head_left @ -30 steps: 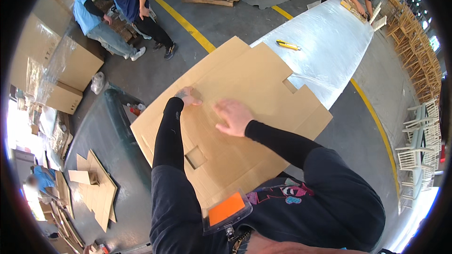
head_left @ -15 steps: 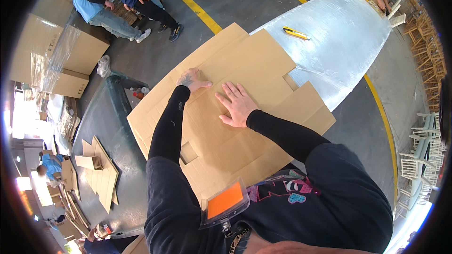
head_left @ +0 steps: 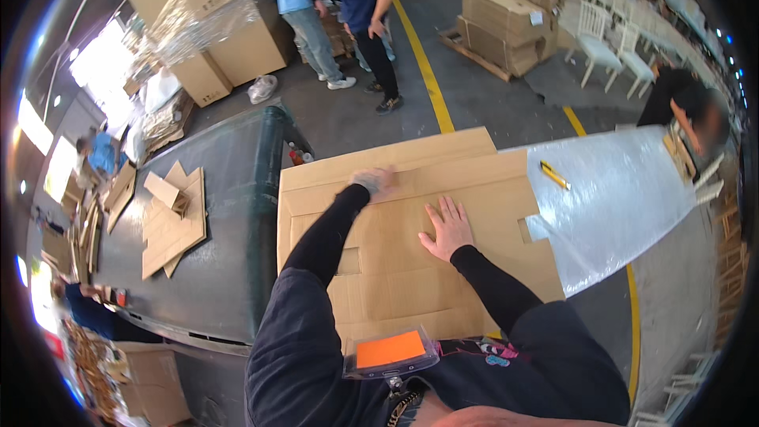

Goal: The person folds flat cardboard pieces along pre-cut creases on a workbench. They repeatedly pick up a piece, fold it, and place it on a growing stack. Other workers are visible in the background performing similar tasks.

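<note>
Cardboard sheet [head_left: 403, 253], one: laid flat over the near end of the film-covered table [head_left: 632, 198], notches and creases already in it, no wall standing, so judged at the flat stage with any folding undone. Right grip [head_left: 449, 229]: spread wide, palm down on the sheet, holding nothing; left grip [head_left: 378, 183]: at the upper crease, too blurred to tell wide or narrow. Yellow knife [head_left: 555, 175], one: lying on the table beside the sheet, out of both grips.

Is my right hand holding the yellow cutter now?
No, the yellow cutter lies on the shiny sheet, while your right hand rests open on the brown cardboard.
</note>
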The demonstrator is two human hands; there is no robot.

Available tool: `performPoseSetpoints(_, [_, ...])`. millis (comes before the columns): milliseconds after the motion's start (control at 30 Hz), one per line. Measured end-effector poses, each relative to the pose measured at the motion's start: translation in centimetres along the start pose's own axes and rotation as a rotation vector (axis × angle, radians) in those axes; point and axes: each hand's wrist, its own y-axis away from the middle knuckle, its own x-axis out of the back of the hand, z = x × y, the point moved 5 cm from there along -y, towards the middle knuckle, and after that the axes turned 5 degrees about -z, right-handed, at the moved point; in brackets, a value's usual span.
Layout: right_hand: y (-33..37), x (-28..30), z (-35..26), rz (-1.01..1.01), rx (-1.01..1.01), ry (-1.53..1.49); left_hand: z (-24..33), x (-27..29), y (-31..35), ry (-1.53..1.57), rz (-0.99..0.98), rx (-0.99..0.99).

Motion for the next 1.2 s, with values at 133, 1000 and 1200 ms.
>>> performPoseSetpoints(133, [-1.1,-0.1,-4.0,0.054,0.095,-0.116,-13.2,0.8,8.6,0.044,-0.091,0.284])
performPoseSetpoints(1000, [9.9,1.2,-13.3,-0.035,-0.5,-0.548,-48.6,-7.5,49.4,1.109,0.837,1.089])
performPoseSetpoints(1200, [10.6,-0.9,-17.0,-0.289,-0.06,0.07,-18.6,-8.8,35.2,0.415,0.443,-0.019])
